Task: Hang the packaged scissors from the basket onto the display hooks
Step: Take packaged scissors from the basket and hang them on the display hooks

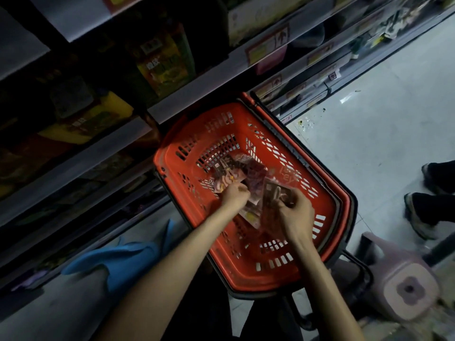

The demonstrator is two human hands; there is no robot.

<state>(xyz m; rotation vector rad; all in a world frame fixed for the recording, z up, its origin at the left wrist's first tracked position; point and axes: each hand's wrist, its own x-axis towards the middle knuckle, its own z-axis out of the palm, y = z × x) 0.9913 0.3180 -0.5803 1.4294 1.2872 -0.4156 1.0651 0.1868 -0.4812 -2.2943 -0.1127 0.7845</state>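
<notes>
packages in basket — shelves behind

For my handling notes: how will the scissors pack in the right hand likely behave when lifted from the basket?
Probably light: the right hand holds the scissors pack with fingers alone. Likely fairly stiff, as it looks flat beyond the grip. Its glossy face may slide on the other packs in the red basket.

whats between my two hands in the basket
A pinkish scissors pack lies between the left hand and right hand, on the pile in the red basket, seen in the head view. The right hand grips a darker pack.
</notes>
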